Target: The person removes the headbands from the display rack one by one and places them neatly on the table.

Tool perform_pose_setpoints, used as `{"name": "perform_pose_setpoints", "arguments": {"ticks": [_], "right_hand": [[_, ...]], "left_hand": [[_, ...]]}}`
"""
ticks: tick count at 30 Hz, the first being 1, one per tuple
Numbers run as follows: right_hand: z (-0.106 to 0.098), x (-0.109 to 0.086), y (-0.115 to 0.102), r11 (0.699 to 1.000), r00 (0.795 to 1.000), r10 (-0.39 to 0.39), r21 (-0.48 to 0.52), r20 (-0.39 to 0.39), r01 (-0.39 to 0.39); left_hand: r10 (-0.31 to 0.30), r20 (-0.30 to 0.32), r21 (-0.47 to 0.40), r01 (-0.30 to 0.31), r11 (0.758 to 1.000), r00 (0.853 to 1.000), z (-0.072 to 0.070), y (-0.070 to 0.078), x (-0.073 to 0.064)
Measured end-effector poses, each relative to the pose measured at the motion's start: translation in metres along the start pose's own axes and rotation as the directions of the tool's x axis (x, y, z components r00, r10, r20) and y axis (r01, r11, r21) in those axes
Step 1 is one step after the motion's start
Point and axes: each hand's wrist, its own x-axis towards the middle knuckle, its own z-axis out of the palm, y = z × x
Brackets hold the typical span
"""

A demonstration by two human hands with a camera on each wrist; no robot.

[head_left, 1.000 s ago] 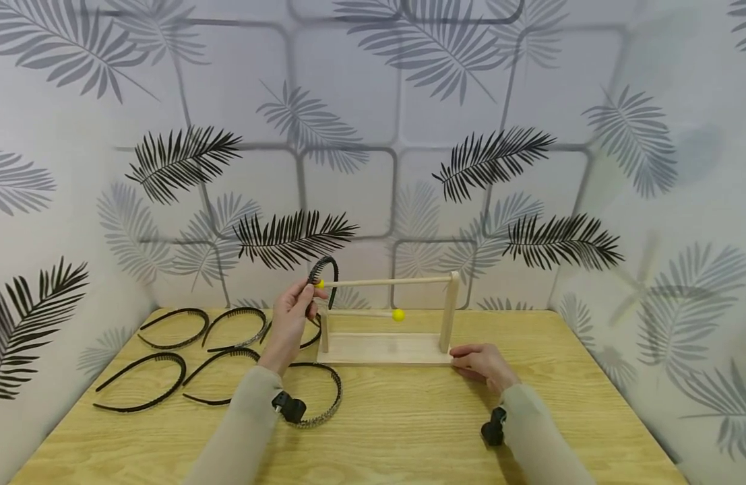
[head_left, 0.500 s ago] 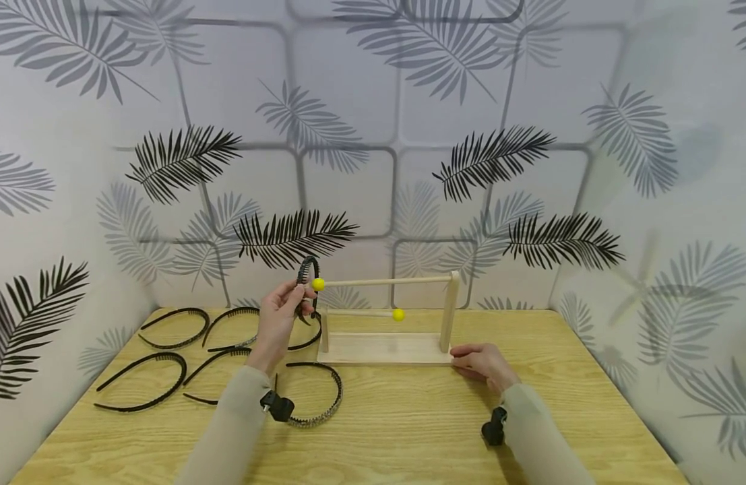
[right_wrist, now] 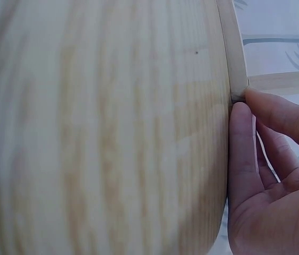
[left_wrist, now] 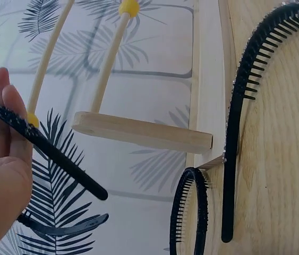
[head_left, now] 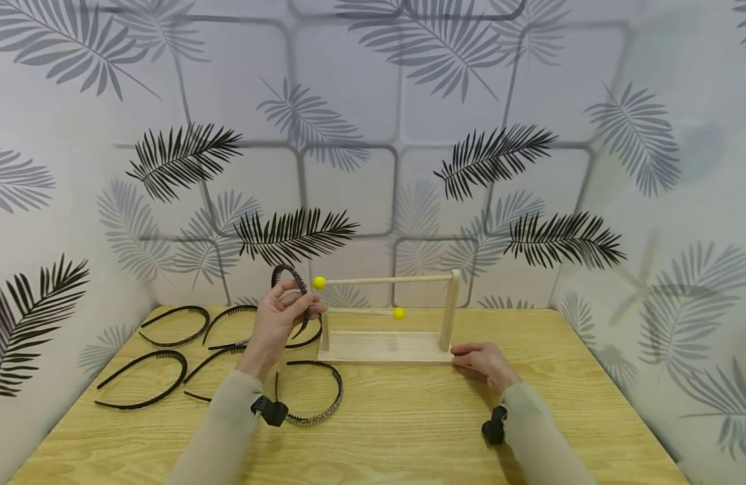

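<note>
My left hand [head_left: 269, 330] holds a black toothed headband [head_left: 280, 271] in the air, left of the wooden stand [head_left: 381, 347]. In the left wrist view this headband [left_wrist: 67, 163] crosses the fingers, its two ends pointing away from the palm. The stand has two posts, each with a thin rod tipped by a yellow ball. The upper rod's ball [head_left: 319, 283] is close to the left fingertips, and the headband is off the rod. My right hand [head_left: 484, 364] pinches the right end of the stand's base, thumb and fingers at its corner [right_wrist: 238, 95].
Several black headbands lie on the wooden table at the left, among them one at the back [head_left: 175, 327] and one at the front left [head_left: 141, 380]. Another headband [head_left: 339, 394] lies just before the stand's left end. A leaf-patterned wall [head_left: 373, 188] rises behind.
My left hand has moved left, drawing the headband away from the upper rod's yellow ball, and the headband has turned. The right hand and the stand stay in place.
</note>
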Motion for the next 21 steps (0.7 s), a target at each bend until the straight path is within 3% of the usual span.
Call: {"name": "perform_pose_setpoints", "arguments": {"ticks": [9,16,21], "right_hand": [[0.0,-0.004,-0.003,1.0,0.999,-0.025,-0.018,0.021,0.026],[0.0,-0.002,-0.003,1.0,1.0,-0.017,-0.019,0.018,0.017],[0.001,0.001,-0.001,1.0,1.0,-0.017,-0.007,0.014,0.017]], "left_hand": [[-0.013,0.094,0.045,0.008,0.999,0.995,0.004,0.004,-0.011],[-0.027,0.205,0.06,0.015,0.998,0.978,0.014,-0.002,-0.019],[-0.045,0.232,0.067,0.03,0.997,0.972,0.024,-0.007,-0.023]]}}
